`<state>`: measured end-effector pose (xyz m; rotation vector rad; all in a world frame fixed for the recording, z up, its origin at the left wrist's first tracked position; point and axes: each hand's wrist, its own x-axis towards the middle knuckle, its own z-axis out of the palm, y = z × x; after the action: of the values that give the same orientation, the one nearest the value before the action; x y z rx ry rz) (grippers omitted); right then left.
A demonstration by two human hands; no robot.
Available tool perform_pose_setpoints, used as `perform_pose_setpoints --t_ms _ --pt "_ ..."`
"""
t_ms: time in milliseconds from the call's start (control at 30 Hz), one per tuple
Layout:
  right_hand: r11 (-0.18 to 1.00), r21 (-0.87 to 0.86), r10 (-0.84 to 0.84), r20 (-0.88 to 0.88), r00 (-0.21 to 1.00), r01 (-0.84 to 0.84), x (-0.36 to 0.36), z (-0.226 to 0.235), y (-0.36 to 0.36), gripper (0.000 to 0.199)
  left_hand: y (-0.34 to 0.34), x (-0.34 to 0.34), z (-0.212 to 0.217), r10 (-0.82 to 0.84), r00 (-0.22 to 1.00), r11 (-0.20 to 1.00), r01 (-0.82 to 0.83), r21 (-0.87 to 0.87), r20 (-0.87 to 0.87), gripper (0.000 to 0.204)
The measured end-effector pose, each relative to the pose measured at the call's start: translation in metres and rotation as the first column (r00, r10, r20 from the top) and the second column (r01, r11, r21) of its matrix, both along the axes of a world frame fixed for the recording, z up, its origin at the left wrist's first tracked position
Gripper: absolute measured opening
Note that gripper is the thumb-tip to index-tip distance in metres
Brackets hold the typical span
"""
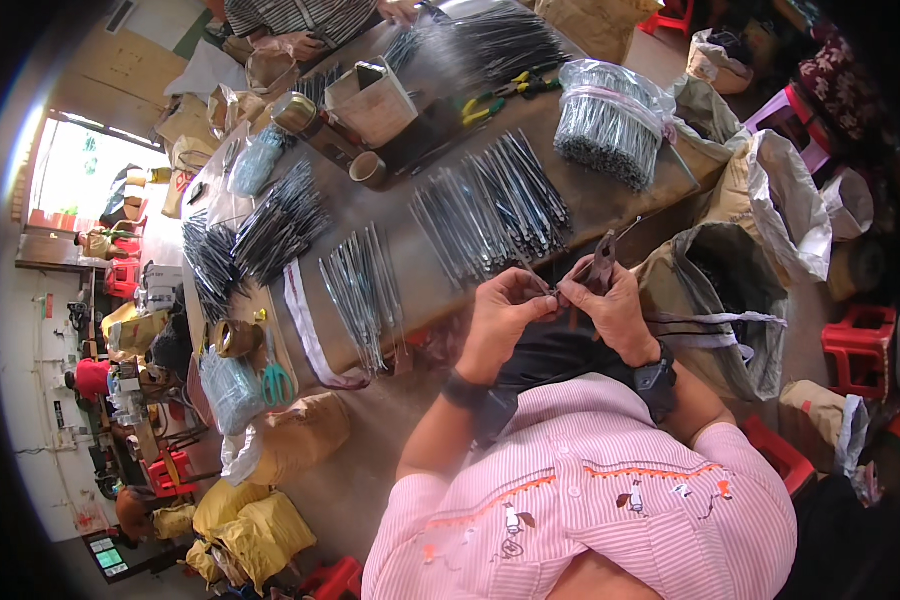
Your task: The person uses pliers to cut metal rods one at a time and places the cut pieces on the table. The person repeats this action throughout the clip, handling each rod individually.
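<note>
My left hand (500, 315) pinches the end of a thin grey wire piece (542, 283) at the near edge of the brown worktable (610, 205). My right hand (610, 305) grips a pair of dark pliers (602, 262), whose jaws point up and away, touching the same wire. Both hands meet just in front of the table edge, over my lap. Rows of grey wire pieces (495, 215) lie on the table right beyond my hands.
More wire rows (362, 290) and dark piles (270, 225) lie to the left. A wrapped wire bundle (610, 120), yellow-green pliers (500, 95), a cardboard box (375, 100), tape roll (368, 168), teal scissors (275, 380) are about. Open sacks (730, 290) and red stools (860, 345) stand at the right. Another person (300, 20) sits across.
</note>
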<state>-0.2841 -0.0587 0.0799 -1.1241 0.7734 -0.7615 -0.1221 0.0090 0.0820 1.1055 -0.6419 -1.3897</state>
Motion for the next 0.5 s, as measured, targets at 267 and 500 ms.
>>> perform_pose_setpoints --t_ms 267,500 --pt "0.958 0.014 -0.281 0.237 0.930 0.286 -0.004 0.002 -0.032 0.015 0.010 0.008 0.003 -0.066 0.997 0.994 0.062 0.087 0.038 0.021" --pt "0.985 0.172 -0.043 0.095 0.995 0.026 -0.010 -0.005 -0.027 0.021 0.007 0.001 0.005 -0.318 0.948 0.936 0.317 0.156 -0.018 0.022"
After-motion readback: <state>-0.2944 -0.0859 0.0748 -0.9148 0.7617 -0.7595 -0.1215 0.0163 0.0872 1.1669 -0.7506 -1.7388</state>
